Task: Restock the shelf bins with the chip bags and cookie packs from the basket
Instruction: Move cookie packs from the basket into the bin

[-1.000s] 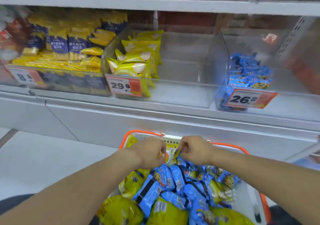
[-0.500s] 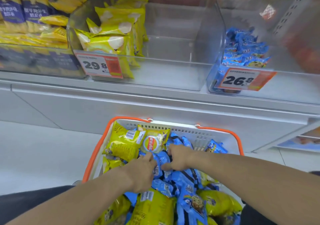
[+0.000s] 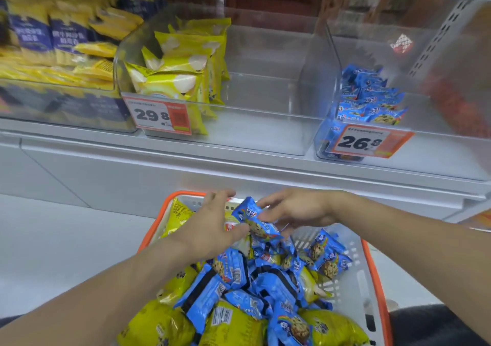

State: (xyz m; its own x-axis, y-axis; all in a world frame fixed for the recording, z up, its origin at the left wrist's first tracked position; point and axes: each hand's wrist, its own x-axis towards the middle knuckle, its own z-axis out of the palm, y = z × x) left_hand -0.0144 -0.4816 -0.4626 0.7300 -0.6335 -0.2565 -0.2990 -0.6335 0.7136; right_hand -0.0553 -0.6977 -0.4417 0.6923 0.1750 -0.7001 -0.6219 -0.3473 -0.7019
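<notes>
A white basket with an orange rim (image 3: 373,271) sits low in front of me, piled with yellow chip bags (image 3: 233,327) and blue cookie packs (image 3: 210,290). Over its far end my right hand (image 3: 297,210) pinches one blue cookie pack (image 3: 251,218) lifted off the pile. My left hand (image 3: 210,226) has straight fingers, and its thumb touches that pack's lower left edge. On the shelf above, a clear bin (image 3: 265,95) holds yellow chip bags (image 3: 180,79) at its left side. A second clear bin (image 3: 441,85) to the right holds blue cookie packs (image 3: 372,98).
Price tags 29.8 (image 3: 156,115) and 26.8 (image 3: 364,141) hang on the bin fronts. A third bin at far left is full of yellow and dark-blue packs (image 3: 53,42). The white shelf ledge (image 3: 239,165) juts out above the basket. Grey floor (image 3: 66,239) lies to the left.
Both hands have come up out of the pile, and a single blue cookie pack is now held above it between them. My view has tilted up a little toward the shelf.
</notes>
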